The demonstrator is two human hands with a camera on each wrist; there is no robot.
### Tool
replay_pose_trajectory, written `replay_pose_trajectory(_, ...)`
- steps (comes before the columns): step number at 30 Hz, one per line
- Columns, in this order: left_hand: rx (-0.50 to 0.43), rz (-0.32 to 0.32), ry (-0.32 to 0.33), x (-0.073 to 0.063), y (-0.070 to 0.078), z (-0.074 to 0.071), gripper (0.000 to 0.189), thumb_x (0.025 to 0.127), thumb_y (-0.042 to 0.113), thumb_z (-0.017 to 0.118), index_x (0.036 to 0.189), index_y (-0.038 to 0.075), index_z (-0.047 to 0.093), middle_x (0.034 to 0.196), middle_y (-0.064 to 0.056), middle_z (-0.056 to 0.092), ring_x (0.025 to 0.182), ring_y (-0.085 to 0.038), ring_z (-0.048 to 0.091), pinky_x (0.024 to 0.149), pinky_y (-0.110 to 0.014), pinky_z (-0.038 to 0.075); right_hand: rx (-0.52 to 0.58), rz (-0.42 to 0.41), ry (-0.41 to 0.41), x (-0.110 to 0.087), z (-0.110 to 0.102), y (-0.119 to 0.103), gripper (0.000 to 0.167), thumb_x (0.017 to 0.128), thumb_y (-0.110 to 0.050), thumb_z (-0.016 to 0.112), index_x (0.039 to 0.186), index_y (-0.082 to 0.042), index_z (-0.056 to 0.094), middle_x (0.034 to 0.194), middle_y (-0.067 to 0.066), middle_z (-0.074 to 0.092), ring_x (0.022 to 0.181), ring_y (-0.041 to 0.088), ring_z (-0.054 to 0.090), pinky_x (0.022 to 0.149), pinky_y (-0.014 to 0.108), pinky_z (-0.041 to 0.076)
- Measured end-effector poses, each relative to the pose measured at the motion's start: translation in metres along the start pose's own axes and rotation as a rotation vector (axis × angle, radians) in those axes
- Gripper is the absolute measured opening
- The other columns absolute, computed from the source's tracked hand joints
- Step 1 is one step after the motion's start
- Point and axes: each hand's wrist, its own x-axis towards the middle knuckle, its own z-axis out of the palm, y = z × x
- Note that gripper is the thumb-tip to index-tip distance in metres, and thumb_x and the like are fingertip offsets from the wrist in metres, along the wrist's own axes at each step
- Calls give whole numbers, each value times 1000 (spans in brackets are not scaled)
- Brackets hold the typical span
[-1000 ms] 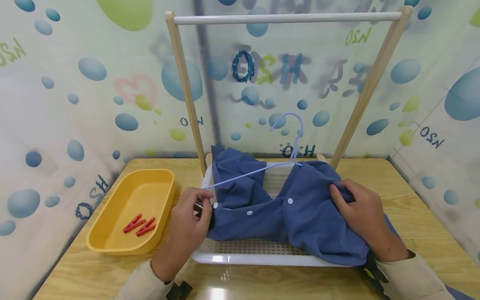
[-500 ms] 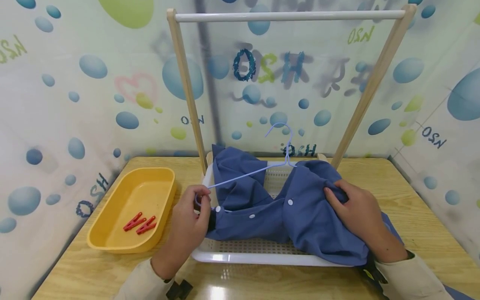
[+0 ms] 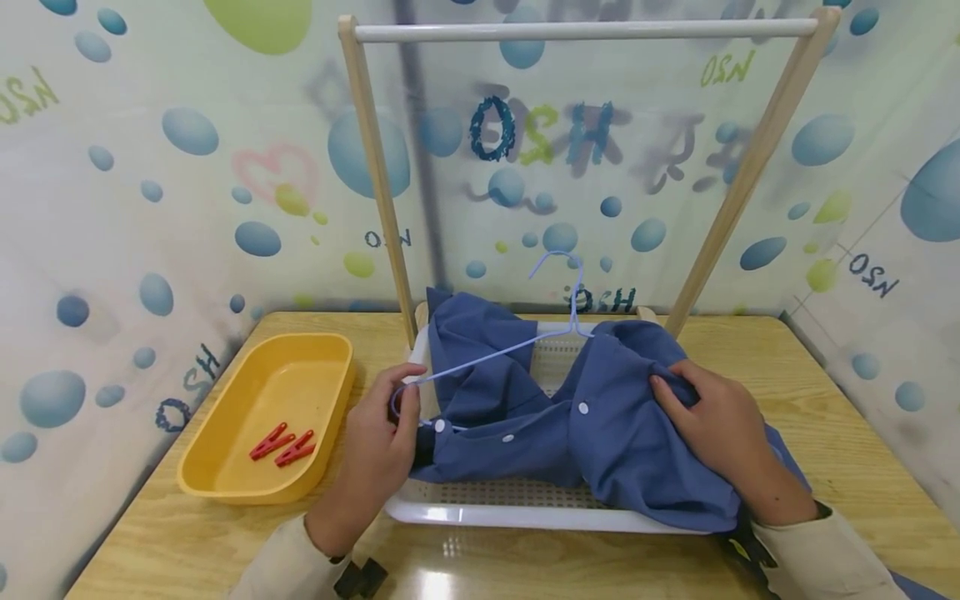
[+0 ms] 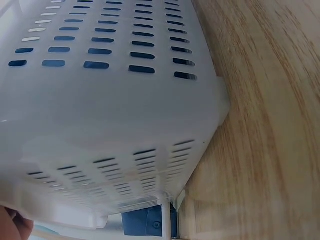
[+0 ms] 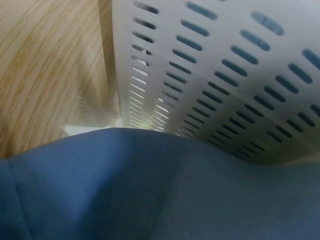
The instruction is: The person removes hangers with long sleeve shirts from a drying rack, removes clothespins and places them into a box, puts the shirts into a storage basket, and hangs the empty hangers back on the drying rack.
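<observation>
A blue shirt (image 3: 637, 433) with white buttons lies spread over a white perforated basket (image 3: 525, 515). A pale blue wire hanger (image 3: 487, 358) has its right side inside the shirt, its hook pointing up. My left hand (image 3: 378, 433) pinches the hanger's left end between thumb and fingers, above the basket's left rim. My right hand (image 3: 712, 421) grips a fold of the shirt at the right shoulder. In the left wrist view the basket wall (image 4: 100, 115) fills most of the picture, with part of the hand at the lower left. Shirt cloth (image 5: 150, 185) hides the right hand in the right wrist view.
A yellow tray (image 3: 198, 467) with red clothespins (image 3: 270, 442) stands at the left on the wooden table (image 3: 840, 433). Behind the basket rises a rack with wooden posts (image 3: 378, 183) and a white crossbar (image 3: 585, 32). A patterned curtain backs the table.
The hanger's hook has dropped and shifted slightly left. My left thumb and fingers have shifted at its end, baring the rounded tip. The right hand has moved slightly left with the cloth.
</observation>
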Motion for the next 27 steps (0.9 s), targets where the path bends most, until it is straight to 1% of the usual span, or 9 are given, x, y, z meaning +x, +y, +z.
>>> replay_pose_trajectory(4, 23, -13, 1, 0, 0, 1, 17, 99, 7, 59, 113, 8, 67, 66, 5, 42, 58, -6, 40, 51, -20, 35, -2, 2, -7, -1, 1, 1, 15, 90, -20, 71, 93, -5, 69, 70, 6, 67, 56, 13, 53, 54, 32, 40)
replay_pose_trajectory(8, 28, -58, -25, 0, -1, 1, 14, 101, 12, 58, 107, 8, 71, 65, 6, 43, 57, -7, 42, 50, -21, 36, -3, 8, -10, -1, 1, 1, 15, 90, -20, 71, 93, -5, 69, 71, 7, 67, 57, 13, 54, 54, 33, 41)
replay_pose_trajectory(11, -11, -106, -62, 1, -2, 1, 18, 103, 15, 56, 101, 8, 72, 63, 7, 42, 56, -7, 41, 49, -21, 35, -3, 8, -9, -1, 0, 1, 15, 90, -20, 71, 93, -6, 69, 71, 7, 67, 57, 14, 54, 55, 33, 41)
replay_pose_trajectory(14, -76, -138, -100, 3, -3, -1, 21, 104, 16, 54, 97, 9, 72, 61, 7, 40, 54, -6, 40, 48, -21, 33, -3, 10, -14, -1, 0, 1, 15, 91, -20, 71, 93, -6, 69, 71, 7, 67, 57, 13, 54, 55, 33, 41)
replay_pose_trajectory(20, -177, -184, -172, 9, -4, -7, 23, 105, 17, 52, 97, 13, 73, 60, 6, 43, 51, -6, 40, 46, -22, 32, -4, 19, -25, 0, 0, 1, 17, 91, -22, 70, 95, -5, 69, 74, 8, 69, 58, 15, 56, 56, 35, 42)
replay_pose_trajectory(24, -200, -203, -204, 12, -2, -11, 22, 104, 18, 53, 98, 13, 73, 61, 6, 44, 50, -5, 41, 45, -23, 33, -2, 21, -29, 0, 0, 1, 16, 92, -22, 70, 95, -7, 70, 75, 8, 70, 59, 16, 58, 57, 35, 43)
replay_pose_trajectory(27, -211, -203, -207, 13, -2, -12, 21, 104, 17, 54, 98, 12, 73, 61, 5, 45, 51, -5, 40, 45, -23, 34, 1, 22, -30, -1, 0, 2, 14, 92, -22, 70, 94, -8, 70, 76, 7, 70, 59, 15, 58, 56, 35, 43)
